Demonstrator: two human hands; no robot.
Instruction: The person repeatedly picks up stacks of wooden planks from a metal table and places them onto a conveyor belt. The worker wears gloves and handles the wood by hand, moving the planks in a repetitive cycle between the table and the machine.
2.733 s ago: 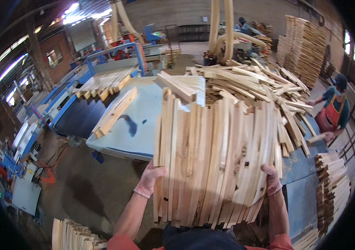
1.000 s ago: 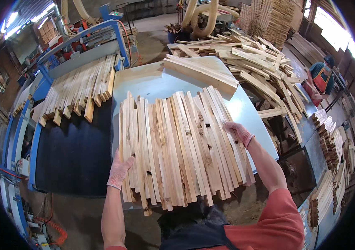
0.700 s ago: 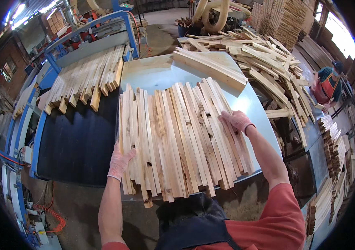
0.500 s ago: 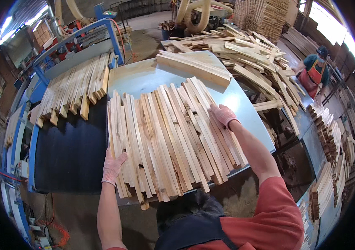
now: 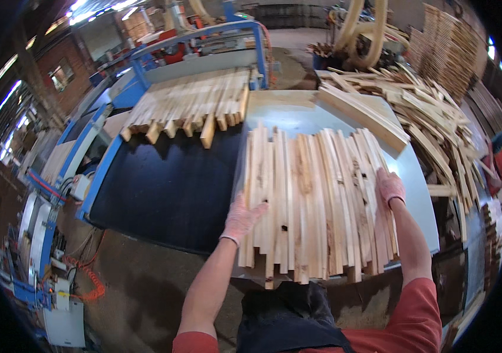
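A row of pale wooden strips lies side by side on a smooth metal table, their near ends uneven. Against the row's left side rests my left hand, in a thin pinkish glove, its thumb reaching over the outer strips. My right hand, gloved alike, grips the right side farther up. Between them the two hands hold the row together. The fingers pressed to the outer sides are partly hidden.
Left of the table is a black conveyor belt carrying more strips under a blue machine frame. A thick beam stack lies at the table's back. Loose boards pile up behind right; a co-worker is at far right.
My view has turned left, so the table and row appear farther right and the conveyor shows more. Both hands stay on the row's sides, the left one slightly farther up it.
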